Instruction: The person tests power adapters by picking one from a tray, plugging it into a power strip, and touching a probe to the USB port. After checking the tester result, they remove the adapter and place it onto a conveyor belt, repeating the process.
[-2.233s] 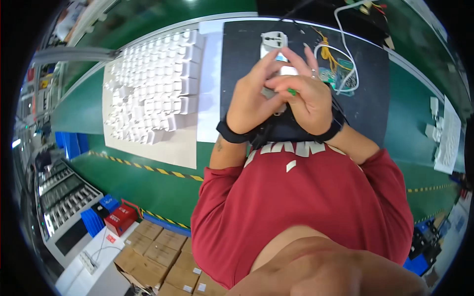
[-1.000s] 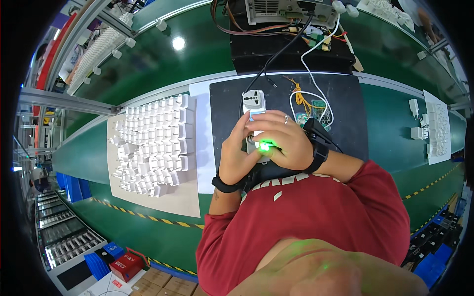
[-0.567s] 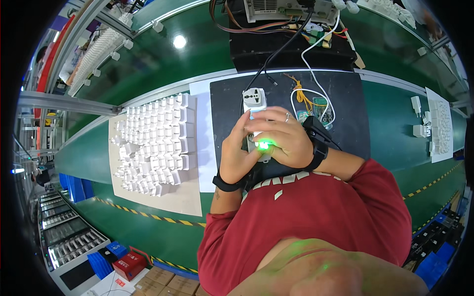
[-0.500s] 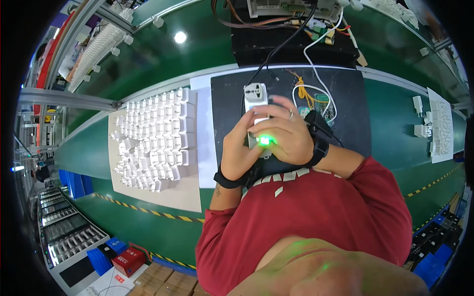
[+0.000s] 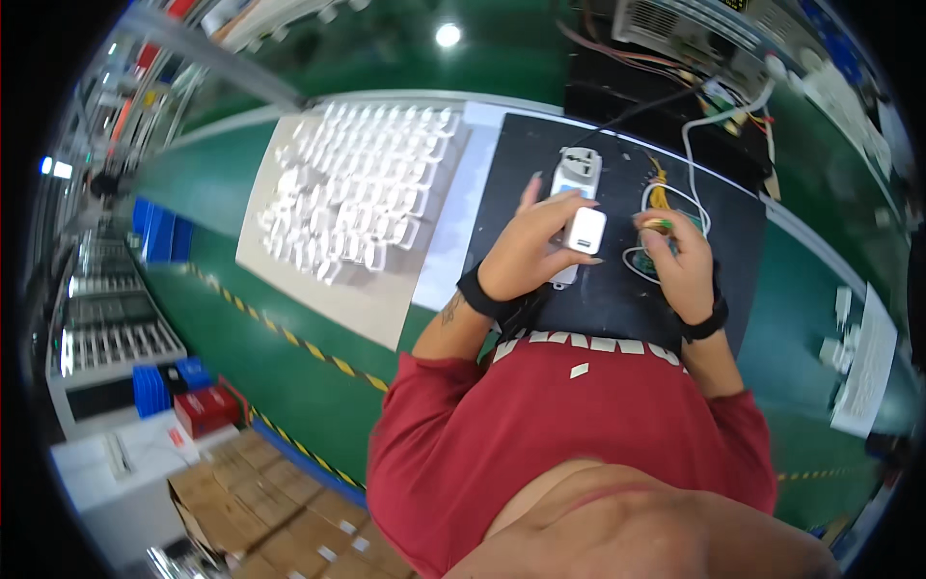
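Observation:
My left hand (image 5: 529,241) is closed around a small white charger block (image 5: 585,232) with a dark USB-type slot in its near face. Under and beyond it, a white power strip (image 5: 581,161) with a socket at its far end lies on the black mat (image 5: 617,299). To the right, my right hand (image 5: 683,270) pinches a small piece with a green and gold edge (image 5: 658,225); its kind is unclear. Just past those fingers are yellow wires (image 5: 659,193), a looped white cable (image 5: 696,183) and a green circuit board (image 5: 687,210), partly hidden by the hand.
Rows of white plastic housings (image 5: 367,183) cover a beige board (image 5: 338,309) at the left. More white pieces (image 5: 839,352) lie on a white sheet (image 5: 865,376) far right. Equipment with cables (image 5: 675,29) stands at the back. Cardboard boxes (image 5: 280,492) are at lower left.
My hands were together over the power strip with a bright green light between them. Now they are apart, my right hand moved right, and the light is gone. The whole view has turned and shifted.

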{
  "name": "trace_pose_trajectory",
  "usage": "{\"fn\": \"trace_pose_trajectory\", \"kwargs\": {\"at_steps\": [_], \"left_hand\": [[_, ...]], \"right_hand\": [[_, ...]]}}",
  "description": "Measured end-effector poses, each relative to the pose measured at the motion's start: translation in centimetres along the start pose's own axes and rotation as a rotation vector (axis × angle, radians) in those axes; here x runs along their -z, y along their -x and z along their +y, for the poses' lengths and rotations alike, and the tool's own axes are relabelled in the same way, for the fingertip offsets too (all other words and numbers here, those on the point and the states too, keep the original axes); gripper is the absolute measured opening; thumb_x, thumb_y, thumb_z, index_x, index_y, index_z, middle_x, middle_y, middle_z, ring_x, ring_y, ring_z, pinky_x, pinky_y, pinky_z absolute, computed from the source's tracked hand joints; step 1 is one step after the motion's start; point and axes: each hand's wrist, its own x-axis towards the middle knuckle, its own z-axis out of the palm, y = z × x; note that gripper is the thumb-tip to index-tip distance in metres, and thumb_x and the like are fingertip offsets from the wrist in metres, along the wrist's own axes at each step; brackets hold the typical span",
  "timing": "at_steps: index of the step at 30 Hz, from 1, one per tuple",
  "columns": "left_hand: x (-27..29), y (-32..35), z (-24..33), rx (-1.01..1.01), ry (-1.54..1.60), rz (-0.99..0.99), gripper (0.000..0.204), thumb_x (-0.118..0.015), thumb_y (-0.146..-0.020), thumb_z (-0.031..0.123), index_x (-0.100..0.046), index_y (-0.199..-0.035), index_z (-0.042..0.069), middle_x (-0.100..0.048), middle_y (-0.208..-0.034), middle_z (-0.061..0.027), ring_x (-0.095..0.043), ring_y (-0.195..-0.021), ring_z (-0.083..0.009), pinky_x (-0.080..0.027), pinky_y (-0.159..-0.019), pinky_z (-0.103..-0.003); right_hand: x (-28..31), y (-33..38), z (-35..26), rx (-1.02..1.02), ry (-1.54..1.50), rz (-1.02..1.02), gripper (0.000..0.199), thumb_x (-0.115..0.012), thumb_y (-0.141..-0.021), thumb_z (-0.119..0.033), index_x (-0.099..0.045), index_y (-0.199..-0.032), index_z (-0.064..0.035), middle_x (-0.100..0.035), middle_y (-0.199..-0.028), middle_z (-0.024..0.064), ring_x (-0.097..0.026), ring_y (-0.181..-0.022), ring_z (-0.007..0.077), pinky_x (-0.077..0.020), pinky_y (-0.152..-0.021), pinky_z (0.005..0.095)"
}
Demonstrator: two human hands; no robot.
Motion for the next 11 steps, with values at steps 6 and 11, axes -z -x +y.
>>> {"fn": "trace_pose_trajectory", "kwargs": {"at_steps": [6, 11], "left_hand": [[5.2, 0.1, 4.5, -0.157, 0.379, 0.337, 0.079, -0.085, -0.063, 0.016, -0.046, -0.131, 0.004, -0.064, -0.102, -0.0111, -0.061, -0.102, -0.0258, -0.036, -0.103, -0.042], [15.8, -0.7, 5.7, 0.22, -0.501, 0.377, 0.062, -0.081, -0.065, 0.017, -0.059, -0.123, 0.01, -0.063, -0.107, -0.0123, -0.061, -0.092, -0.0201, -0.046, -0.084, -0.028]], "right_hand": [[1.1, 1.9, 4.7, -0.108, -0.192, 0.044, 0.036, -0.059, -0.086, -0.001, -0.052, -0.12, 0.0037, -0.052, -0.123, 0.0145, -0.055, -0.108, 0.0207, -0.0464, -0.09, 0.0304], [1.1, 2.3, 8.0, -0.062, -0.234, 0.053, 0.036, -0.057, -0.089, -0.003, -0.051, -0.124, 0.0017, -0.05, -0.126, 0.0153, -0.054, -0.114, 0.0242, -0.0458, -0.093, 0.0327]]}}
